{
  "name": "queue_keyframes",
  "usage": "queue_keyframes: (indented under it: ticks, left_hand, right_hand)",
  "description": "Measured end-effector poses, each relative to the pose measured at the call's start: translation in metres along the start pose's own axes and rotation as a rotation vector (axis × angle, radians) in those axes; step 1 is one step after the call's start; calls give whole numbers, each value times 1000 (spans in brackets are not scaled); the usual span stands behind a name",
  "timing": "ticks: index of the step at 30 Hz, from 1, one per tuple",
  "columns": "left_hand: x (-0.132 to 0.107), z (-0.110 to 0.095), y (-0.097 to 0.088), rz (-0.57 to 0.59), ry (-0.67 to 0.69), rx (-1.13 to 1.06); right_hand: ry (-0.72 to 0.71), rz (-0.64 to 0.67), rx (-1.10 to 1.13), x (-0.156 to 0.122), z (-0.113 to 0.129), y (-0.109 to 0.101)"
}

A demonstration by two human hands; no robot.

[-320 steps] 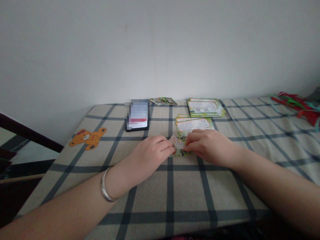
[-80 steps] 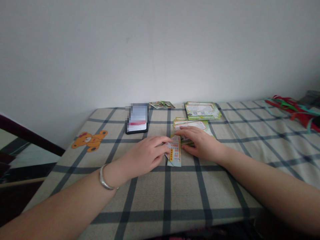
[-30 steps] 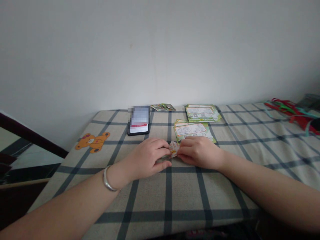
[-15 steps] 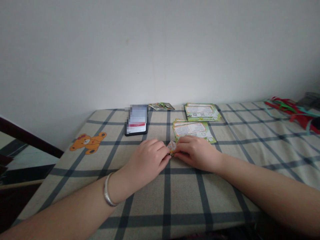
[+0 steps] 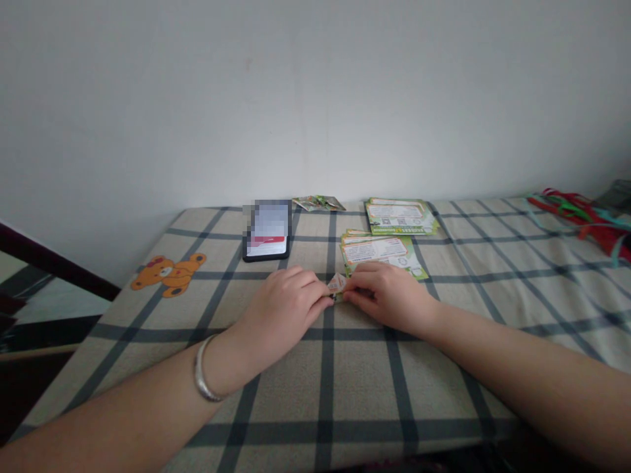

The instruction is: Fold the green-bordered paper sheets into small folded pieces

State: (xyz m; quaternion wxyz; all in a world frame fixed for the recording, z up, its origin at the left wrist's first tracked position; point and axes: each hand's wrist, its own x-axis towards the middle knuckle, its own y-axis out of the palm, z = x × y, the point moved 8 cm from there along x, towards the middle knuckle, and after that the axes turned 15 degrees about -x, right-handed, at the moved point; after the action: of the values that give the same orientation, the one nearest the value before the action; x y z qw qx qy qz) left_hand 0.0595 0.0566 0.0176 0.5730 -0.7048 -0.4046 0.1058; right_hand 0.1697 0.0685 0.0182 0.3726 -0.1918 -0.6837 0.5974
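Note:
Between my two hands is a small piece of folded printed paper (image 5: 337, 284), white with orange and green print, its top coming to a point. My left hand (image 5: 290, 302), with a silver bangle at the wrist, pinches its left side. On the right side, my right hand (image 5: 389, 292) pinches it between thumb and fingers. Most of the paper is hidden by the fingers. Just behind my right hand lies a fanned stack of green-and-white printed cards (image 5: 379, 251), partly covered by that hand.
A second stack of printed cards (image 5: 399, 215) lies near the wall. Left of it are folded paper pieces (image 5: 319, 203) and a phone (image 5: 269, 230) with its screen lit. A bear cutout (image 5: 170, 274) is at the left; red and green ribbons (image 5: 582, 220) lie far right on the checked cloth (image 5: 276, 407).
The view has shifted slightly. Both hands stay pinched on the paper, the fingers moving only a little at its lower edge.

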Motion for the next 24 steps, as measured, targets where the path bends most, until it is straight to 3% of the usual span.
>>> queue_keyframes:
  ticks: [11,24]
  left_hand:
    - [3,10,-3,-36,-91,-146]
    - [-2,5,-8,-56,-30,19]
  right_hand:
    - [55,13,21,0,-5,7]
    - [13,-20,-18,3,-4,4]
